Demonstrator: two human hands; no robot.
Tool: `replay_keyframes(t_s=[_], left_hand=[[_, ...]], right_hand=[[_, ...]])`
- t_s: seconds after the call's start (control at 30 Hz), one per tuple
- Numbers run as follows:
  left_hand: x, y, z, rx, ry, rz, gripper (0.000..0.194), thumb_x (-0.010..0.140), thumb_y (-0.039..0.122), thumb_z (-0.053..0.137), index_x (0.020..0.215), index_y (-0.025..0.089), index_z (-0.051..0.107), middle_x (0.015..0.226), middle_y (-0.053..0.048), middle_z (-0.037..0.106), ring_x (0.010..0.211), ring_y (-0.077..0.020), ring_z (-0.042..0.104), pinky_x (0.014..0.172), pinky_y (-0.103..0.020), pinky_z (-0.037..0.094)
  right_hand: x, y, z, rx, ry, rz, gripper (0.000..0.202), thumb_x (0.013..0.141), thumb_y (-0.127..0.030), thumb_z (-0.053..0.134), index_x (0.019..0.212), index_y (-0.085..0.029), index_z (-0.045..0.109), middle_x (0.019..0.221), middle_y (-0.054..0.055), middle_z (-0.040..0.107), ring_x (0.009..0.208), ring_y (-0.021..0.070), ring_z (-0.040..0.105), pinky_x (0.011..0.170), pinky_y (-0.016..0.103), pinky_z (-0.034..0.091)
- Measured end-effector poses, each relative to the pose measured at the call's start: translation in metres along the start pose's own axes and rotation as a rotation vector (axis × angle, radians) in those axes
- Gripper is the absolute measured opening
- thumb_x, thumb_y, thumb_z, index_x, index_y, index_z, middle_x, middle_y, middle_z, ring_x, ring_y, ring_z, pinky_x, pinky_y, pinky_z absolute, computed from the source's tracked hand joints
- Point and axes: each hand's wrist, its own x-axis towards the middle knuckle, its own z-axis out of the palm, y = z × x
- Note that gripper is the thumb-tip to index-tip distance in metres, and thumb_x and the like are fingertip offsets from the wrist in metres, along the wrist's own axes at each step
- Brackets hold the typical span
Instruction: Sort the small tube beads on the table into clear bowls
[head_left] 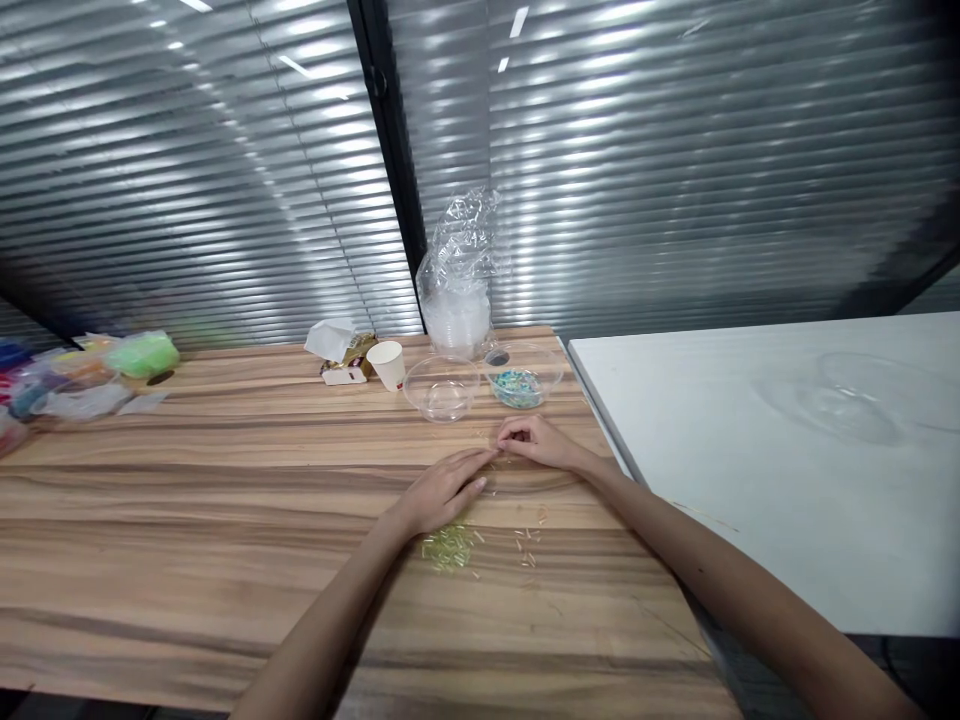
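Note:
My left hand lies low over the wooden table with its fingers stretched out, palm down. Its fingertips meet those of my right hand, whose fingers are curled in a pinch; whatever they hold, if anything, is too small to make out. Just below my left hand is a pile of small yellow-green tube-like pieces. A few orange-tinted pieces lie scattered to its right. Beyond my hands stands a transparent bowl with blue and green bits, beside another transparent bowl.
A paper cup and a tissue pack stand at the back, near a plastic bag of stacked clear containers. Coloured bagged items lie far left. A white table adjoins on the right, bearing clear plastic lids or bowls.

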Motion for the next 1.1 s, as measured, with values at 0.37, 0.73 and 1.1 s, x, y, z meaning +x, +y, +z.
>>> replay_keyframes(t_s=[0.37, 0.73, 1.1], left_hand=[[-0.004, 0.003, 0.002, 0.145, 0.079, 0.023, 0.042, 0.1, 0.035, 0.032, 0.133, 0.015, 0.049, 0.133, -0.01, 0.055, 0.124, -0.0202, 0.051, 0.107, -0.035, 0.039], [-0.008, -0.007, 0.002, -0.142, 0.27, -0.181, 0.052, 0.099, 0.046, 0.031, 0.099, 0.015, 0.072, 0.108, -0.008, 0.07, 0.102, -0.0221, 0.065, 0.095, -0.033, 0.047], [-0.012, -0.002, -0.017, -0.352, -0.037, -0.13, 0.05, 0.099, 0.05, 0.03, 0.123, 0.02, 0.062, 0.128, -0.004, 0.059, 0.125, -0.0223, 0.051, 0.109, -0.035, 0.033]], right_hand=[[-0.001, -0.008, -0.001, 0.001, -0.022, 0.048, 0.026, 0.089, -0.038, 0.055, 0.081, -0.016, 0.067, 0.085, 0.006, 0.069, 0.078, 0.0187, 0.061, 0.073, 0.029, 0.046], [-0.001, 0.0, -0.001, -0.019, -0.018, 0.022, 0.027, 0.088, -0.038, 0.054, 0.08, -0.017, 0.068, 0.086, 0.006, 0.069, 0.079, 0.0186, 0.062, 0.074, 0.029, 0.046], [-0.002, 0.001, -0.002, -0.019, -0.02, 0.038, 0.029, 0.088, -0.042, 0.054, 0.081, -0.017, 0.067, 0.086, 0.006, 0.069, 0.079, 0.0192, 0.062, 0.075, 0.03, 0.047]])
